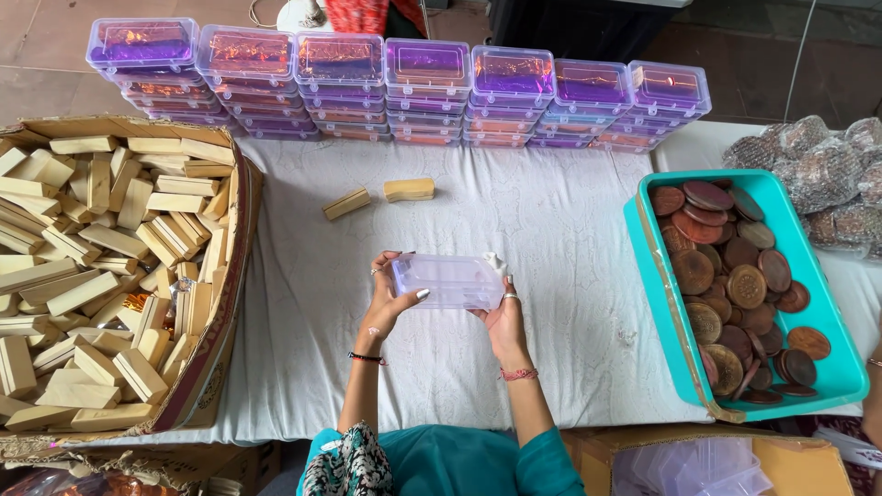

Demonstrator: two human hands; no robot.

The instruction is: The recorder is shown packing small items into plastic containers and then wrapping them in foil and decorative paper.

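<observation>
White cloth (pixel 570 239) covers the whole table, and everything sits on it or at its edges. Biggest on the left is a cardboard carton (pixel 225 303), heaped with pale wooden blocks (pixel 92 276). Along the far edge runs a row of stacked clear boxes (pixel 404 92), lids tinted purple, something coppery showing inside them. On the right, a teal tray (pixel 831 367) full of round brown discs (pixel 735 294), some lying flat, some leaning. Past it, in the far right corner, bags (pixel 818 170) of dark stuff. At the near edge, low right, an open carton (pixel 827 468) with empty clear boxes inside.

Centre now: two loose blocks (pixel 377 197) lie on the cloth, well apart from the hands. And the small one, a clear box (pixel 447 280), is up off the cloth between both hands, held sideways. Left hand (pixel 393 298) grips its left end, thumb across the front face, fingers curled behind. Right hand (pixel 503 317) clamps the right end, fingers wrapped around the edge. Both are pressed on the box, one at each end, its middle bare between them.
</observation>
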